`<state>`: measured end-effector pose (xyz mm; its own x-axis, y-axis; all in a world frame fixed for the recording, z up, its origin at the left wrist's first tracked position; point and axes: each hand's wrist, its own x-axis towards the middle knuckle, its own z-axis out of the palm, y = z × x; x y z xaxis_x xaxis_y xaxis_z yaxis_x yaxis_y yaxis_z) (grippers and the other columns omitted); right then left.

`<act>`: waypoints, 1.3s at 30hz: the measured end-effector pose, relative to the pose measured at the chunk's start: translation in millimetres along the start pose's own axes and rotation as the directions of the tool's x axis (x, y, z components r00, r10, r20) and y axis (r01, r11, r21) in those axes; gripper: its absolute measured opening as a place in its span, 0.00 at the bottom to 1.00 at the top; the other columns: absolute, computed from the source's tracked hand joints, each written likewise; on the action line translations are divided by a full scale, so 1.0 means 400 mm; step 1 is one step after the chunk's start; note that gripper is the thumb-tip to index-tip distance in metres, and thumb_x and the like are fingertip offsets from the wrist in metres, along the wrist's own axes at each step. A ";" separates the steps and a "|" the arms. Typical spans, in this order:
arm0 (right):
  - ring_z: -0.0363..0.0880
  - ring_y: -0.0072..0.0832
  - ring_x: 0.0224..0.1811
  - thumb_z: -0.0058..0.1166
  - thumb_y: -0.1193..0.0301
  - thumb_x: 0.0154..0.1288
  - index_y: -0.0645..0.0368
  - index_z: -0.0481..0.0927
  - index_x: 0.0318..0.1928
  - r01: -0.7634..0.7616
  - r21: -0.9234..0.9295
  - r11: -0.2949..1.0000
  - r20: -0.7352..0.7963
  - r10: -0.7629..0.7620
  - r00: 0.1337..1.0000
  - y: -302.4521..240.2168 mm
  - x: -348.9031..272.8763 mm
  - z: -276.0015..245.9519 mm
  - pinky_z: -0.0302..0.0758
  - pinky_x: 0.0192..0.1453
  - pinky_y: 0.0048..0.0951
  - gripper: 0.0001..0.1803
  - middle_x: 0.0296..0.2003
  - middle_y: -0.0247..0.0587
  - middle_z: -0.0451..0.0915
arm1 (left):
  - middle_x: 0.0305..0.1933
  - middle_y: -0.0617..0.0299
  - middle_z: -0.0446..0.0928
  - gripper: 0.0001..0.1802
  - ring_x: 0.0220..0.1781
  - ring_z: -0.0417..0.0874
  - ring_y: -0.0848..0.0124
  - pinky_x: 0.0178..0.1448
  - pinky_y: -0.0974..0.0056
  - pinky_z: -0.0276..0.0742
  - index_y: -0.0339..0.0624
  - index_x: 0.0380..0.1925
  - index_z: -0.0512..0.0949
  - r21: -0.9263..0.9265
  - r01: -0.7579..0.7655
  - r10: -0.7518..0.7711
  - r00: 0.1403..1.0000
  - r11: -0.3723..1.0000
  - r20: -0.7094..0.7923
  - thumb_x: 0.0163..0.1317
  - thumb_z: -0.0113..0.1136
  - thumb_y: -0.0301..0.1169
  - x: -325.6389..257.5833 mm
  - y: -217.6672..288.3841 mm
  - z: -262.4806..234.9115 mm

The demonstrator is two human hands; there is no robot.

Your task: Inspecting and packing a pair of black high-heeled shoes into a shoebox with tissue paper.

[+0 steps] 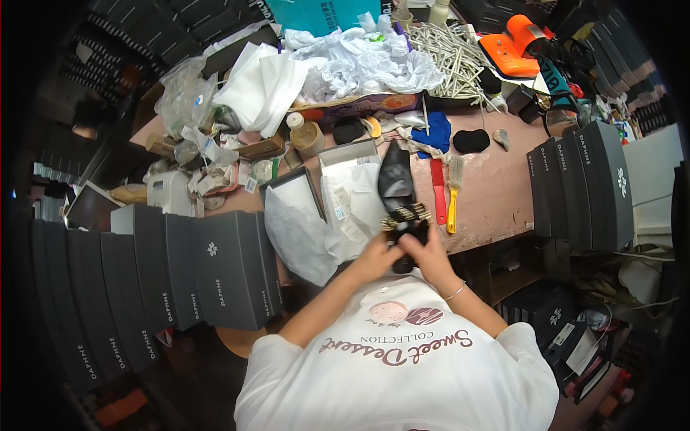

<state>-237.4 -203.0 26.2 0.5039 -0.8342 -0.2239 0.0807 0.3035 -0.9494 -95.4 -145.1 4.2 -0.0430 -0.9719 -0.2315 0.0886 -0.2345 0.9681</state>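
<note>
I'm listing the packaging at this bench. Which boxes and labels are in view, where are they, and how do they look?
Dark grey boxes: row at left, small white emblem on each.
Grey boxes: upright row at right.
Open box: beyond the hands, white tissue paper inside.
Teal carton: far edge.
White labels: on black boxes, lower right.

bright, even overhead light on the pink table (496, 190) — soft shadows only. white tissue paper (359, 61) glares a bit. fisheye bends the box rows, corners go black — edges slightly soft.
</note>
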 end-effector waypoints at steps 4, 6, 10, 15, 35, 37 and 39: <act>0.81 0.32 0.38 0.51 0.73 0.68 0.61 0.73 0.49 0.075 0.342 0.937 -0.407 0.076 0.910 0.052 0.030 -0.221 0.80 0.41 0.33 0.11 0.42 0.40 0.79 | 0.54 0.43 0.72 0.28 0.58 0.73 0.55 0.63 0.57 0.67 0.34 0.61 0.65 0.388 -0.200 0.193 0.980 0.900 0.056 0.62 0.57 0.33 0.033 -0.010 0.036; 0.79 0.32 0.42 0.47 0.77 0.67 0.61 0.73 0.52 0.097 0.284 0.954 -0.409 0.029 0.912 0.059 0.062 -0.358 0.77 0.48 0.33 0.13 0.43 0.41 0.79 | 0.56 0.41 0.71 0.31 0.59 0.71 0.50 0.65 0.54 0.65 0.35 0.63 0.63 0.594 -0.151 0.277 0.953 0.790 -0.127 0.61 0.59 0.34 0.044 -0.049 -0.031; 0.77 0.39 0.50 0.53 0.78 0.62 0.65 0.66 0.59 -0.260 -0.004 0.966 -0.549 0.215 0.808 0.228 0.150 -0.603 0.75 0.54 0.35 0.24 0.50 0.49 0.75 | 0.64 0.36 0.61 0.46 0.64 0.65 0.46 0.65 0.55 0.64 0.39 0.68 0.55 0.725 0.125 0.176 0.929 0.677 -0.325 0.52 0.67 0.40 0.091 -0.067 -0.129; 0.56 0.49 0.69 0.65 0.71 0.52 0.65 0.53 0.68 0.043 -0.924 0.379 -0.168 -0.507 0.846 0.059 0.123 -0.397 0.57 0.70 0.42 0.47 0.64 0.63 0.58 | 0.52 0.42 0.74 0.29 0.56 0.75 0.51 0.58 0.57 0.70 0.38 0.57 0.70 0.799 0.020 0.357 0.888 0.601 -0.291 0.54 0.65 0.33 0.108 -0.175 -0.122; 0.76 0.39 0.41 0.57 0.78 0.50 0.59 0.76 0.36 0.707 -0.597 0.379 0.527 -0.480 0.701 0.046 0.212 0.123 0.69 0.45 0.38 0.10 0.38 0.39 0.78 | 0.74 0.50 0.49 0.42 0.73 0.52 0.59 0.73 0.57 0.43 0.47 0.72 0.45 -0.162 -0.404 0.136 0.614 0.900 -0.777 0.68 0.44 0.57 -0.053 0.015 -0.301; 0.76 0.38 0.41 0.57 0.78 0.50 0.58 0.77 0.36 0.738 -0.601 0.308 0.567 -0.487 0.665 0.052 0.205 0.097 0.69 0.45 0.38 0.10 0.37 0.39 0.78 | 0.73 0.50 0.51 0.42 0.73 0.53 0.60 0.73 0.54 0.41 0.44 0.72 0.45 -0.131 -0.460 0.166 0.549 0.878 -0.819 0.67 0.47 0.53 -0.061 0.141 -0.291; 0.76 0.37 0.41 0.56 0.78 0.50 0.57 0.77 0.36 0.755 -0.593 0.282 0.589 -0.488 0.645 0.054 0.190 0.073 0.68 0.46 0.37 0.10 0.38 0.39 0.79 | 0.74 0.54 0.52 0.48 0.74 0.53 0.57 0.73 0.50 0.47 0.46 0.70 0.53 0.404 -0.210 0.413 0.746 0.890 -0.522 0.52 0.66 0.43 -0.090 0.191 -0.342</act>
<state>-172.4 -246.4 -5.0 0.7917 -0.4148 0.4485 -0.1066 -0.8167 -0.5671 48.9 -131.0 73.2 0.5241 -0.8331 0.1766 -0.3143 0.0035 0.9493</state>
